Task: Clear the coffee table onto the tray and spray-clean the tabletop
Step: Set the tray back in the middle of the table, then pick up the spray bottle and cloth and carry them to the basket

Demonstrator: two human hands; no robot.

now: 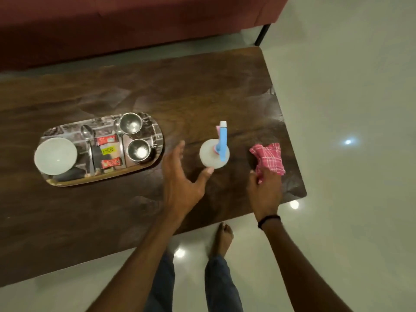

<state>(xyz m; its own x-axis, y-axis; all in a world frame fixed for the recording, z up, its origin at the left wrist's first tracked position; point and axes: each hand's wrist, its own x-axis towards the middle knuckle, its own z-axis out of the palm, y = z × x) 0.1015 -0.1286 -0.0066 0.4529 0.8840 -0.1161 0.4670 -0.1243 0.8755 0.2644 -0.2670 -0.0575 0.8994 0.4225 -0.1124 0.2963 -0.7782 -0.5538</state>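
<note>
With the bowl (55, 155) and cups (130, 123) already on the tray (105, 180) at the desk's (202, 86) left, our left hand (180, 183) reaches with fingers (178, 152) spread wide beside the upright spray bottle (213, 155), thumb tip just at its base. Our right hand (264, 190) pinches the near edge of the pink checked cloth (269, 157) by the desk's right end. We judge the main risk to be the open hand nudging the tall bottle before closing on it, tipping it so it rolls or leaks, and a careless tug could drag the cloth off the near corner.
</note>
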